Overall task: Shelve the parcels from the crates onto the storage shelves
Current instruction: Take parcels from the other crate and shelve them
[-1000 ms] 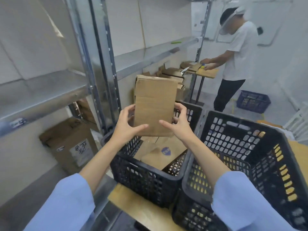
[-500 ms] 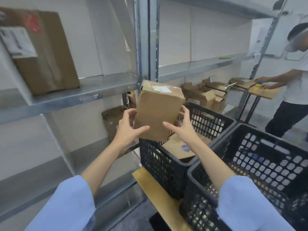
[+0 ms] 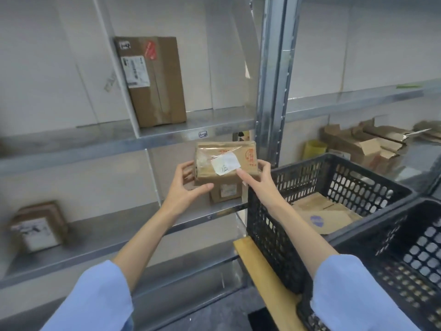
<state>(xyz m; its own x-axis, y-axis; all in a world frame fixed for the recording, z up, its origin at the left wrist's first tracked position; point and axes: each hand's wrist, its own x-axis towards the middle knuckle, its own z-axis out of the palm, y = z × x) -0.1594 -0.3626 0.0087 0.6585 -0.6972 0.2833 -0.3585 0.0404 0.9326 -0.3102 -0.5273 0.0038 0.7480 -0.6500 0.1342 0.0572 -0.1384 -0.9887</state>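
I hold a brown taped parcel (image 3: 225,161) with a white label and a red stamp in both hands, in front of the metal shelves. My left hand (image 3: 185,185) grips its left side and my right hand (image 3: 259,179) its right side. Behind it, another small parcel (image 3: 226,193) stands on the middle shelf (image 3: 107,232). A tall cardboard box (image 3: 152,82) stands on the upper shelf (image 3: 167,133), marked with a tag 1-4. The black crate (image 3: 310,187) at my right holds flat brown parcels (image 3: 324,216).
A second black crate (image 3: 393,254) sits at the right on a wooden board (image 3: 260,273). A labelled box (image 3: 39,226) stands on the middle shelf at the far left. A steel upright (image 3: 274,80) divides the shelving. Opened cardboard boxes (image 3: 362,144) lie beyond it.
My view has swung left towards the shelves. The parcel has moved left out over the crate's edge and turned so that its labelled face points at me. Both hands keep their grip.
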